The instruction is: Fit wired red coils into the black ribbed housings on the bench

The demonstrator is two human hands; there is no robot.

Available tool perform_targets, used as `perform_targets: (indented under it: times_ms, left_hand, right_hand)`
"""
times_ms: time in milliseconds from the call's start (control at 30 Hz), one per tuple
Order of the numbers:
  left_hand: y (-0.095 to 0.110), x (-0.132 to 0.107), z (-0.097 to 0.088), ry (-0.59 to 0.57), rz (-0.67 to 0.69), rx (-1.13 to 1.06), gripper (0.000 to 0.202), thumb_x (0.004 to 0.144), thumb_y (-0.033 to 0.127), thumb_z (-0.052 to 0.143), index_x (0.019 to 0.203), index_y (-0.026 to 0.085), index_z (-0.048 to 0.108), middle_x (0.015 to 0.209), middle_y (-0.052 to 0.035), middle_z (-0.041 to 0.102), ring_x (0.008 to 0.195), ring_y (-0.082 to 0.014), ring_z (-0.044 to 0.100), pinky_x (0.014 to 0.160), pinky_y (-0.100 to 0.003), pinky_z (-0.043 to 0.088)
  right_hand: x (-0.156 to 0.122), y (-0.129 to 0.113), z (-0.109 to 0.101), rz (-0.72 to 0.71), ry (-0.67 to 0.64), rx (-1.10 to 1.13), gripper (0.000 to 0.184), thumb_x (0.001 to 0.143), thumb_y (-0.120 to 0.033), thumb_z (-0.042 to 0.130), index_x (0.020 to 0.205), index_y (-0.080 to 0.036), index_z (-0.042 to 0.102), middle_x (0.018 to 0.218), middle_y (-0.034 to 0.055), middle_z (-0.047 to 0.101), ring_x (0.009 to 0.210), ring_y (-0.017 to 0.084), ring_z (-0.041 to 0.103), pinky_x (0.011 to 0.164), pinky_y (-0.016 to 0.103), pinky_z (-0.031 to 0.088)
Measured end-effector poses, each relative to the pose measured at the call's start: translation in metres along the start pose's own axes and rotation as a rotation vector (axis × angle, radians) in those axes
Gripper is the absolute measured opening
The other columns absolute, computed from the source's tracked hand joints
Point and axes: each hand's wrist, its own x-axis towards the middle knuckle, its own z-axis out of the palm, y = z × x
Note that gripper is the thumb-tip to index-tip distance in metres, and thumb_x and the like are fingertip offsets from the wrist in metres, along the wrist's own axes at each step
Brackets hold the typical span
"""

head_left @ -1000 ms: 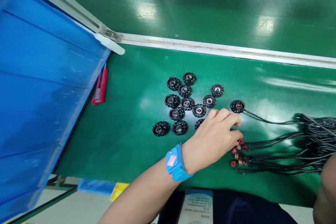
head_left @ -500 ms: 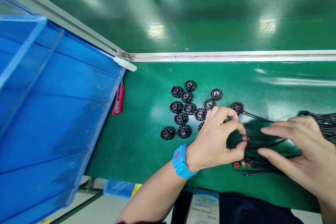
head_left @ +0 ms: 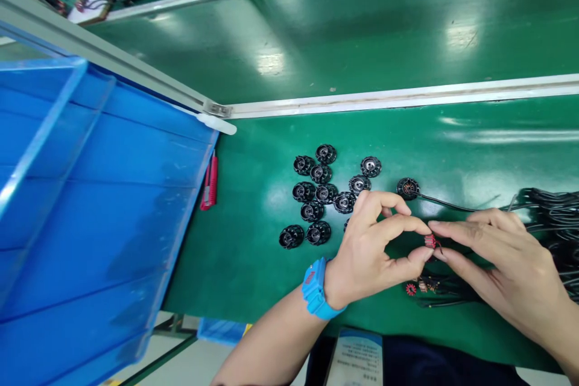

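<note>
Between the thumb and index finger of my left hand (head_left: 380,238) is a small red motor stator (head_left: 430,242), held just above the green bench. My right hand (head_left: 502,253) pinches the same stator from its right side, where thin dark wires come out. Below my fingers lie another red toothed stator (head_left: 411,289) and a copper-wound stator (head_left: 423,285) with black cables. Several round black motor housings (head_left: 325,193) stand left of my left hand, which partly hides one. Beyond my hands sits a black housing (head_left: 408,188) with copper windings inside and a cable attached.
A big blue crate (head_left: 90,223) fills the left side. Near it lie a red utility knife (head_left: 209,184) and a white strip (head_left: 217,124). Black cables (head_left: 552,208) are bundled at the right. A phone (head_left: 355,359) rests at the bench's front edge. A white rail (head_left: 362,101) crosses behind.
My right hand has moved left and closed its thumb and index finger at the stator. My left hand keeps its pinch. The view has shifted slightly.
</note>
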Motion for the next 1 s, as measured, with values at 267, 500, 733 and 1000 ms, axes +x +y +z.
perform_targets:
  times_ms: [267,500,733,1000]
  left_hand:
    - [0.004,0.0,0.005,0.188,0.131,0.165,0.005,0.09,0.028,0.082,0.094,0.026,0.08,0.092,-0.0015,0.065,0.085,-0.0162,0.06,0.08,-0.033,0.05]
    - [0.01,-0.007,0.011,0.222,0.084,0.243,0.007,0.091,0.035,0.08,0.092,0.029,0.081,0.09,-0.0023,0.066,0.085,-0.0179,0.06,0.079,-0.035,0.05]
    - [0.001,-0.006,-0.014,0.17,0.141,0.393,0.022,0.09,0.045,0.085,0.102,0.028,0.08,0.103,-0.0054,0.068,0.094,-0.0228,0.063,0.084,-0.039,0.049]
    - [-0.052,-0.011,-0.075,-0.106,0.207,0.55,0.032,0.103,0.056,0.057,0.107,0.031,0.078,0.107,-0.0088,0.071,0.091,-0.0326,0.061,0.073,-0.04,0.037]
  right_hand:
    - [0.002,-0.001,-0.001,-0.01,0.077,0.039,0.035,0.097,-0.021,0.077,0.13,-0.03,0.071,0.099,-0.0027,0.077,0.082,0.016,0.063,0.074,0.036,0.05]
    - [0.009,-0.007,-0.001,0.003,0.124,0.048,0.016,0.097,-0.018,0.076,0.111,-0.027,0.074,0.091,-0.0028,0.074,0.077,0.015,0.063,0.072,0.036,0.049]
    - [0.002,-0.003,-0.014,0.248,0.128,0.249,0.006,0.099,-0.02,0.069,0.102,-0.026,0.071,0.086,0.0018,0.066,0.08,0.018,0.059,0.069,0.035,0.045]
    - [0.012,0.031,-0.041,0.381,0.478,0.728,0.027,0.101,-0.042,0.06,0.082,-0.024,0.055,0.071,0.0005,0.035,0.072,0.019,0.043,0.069,0.035,0.043]
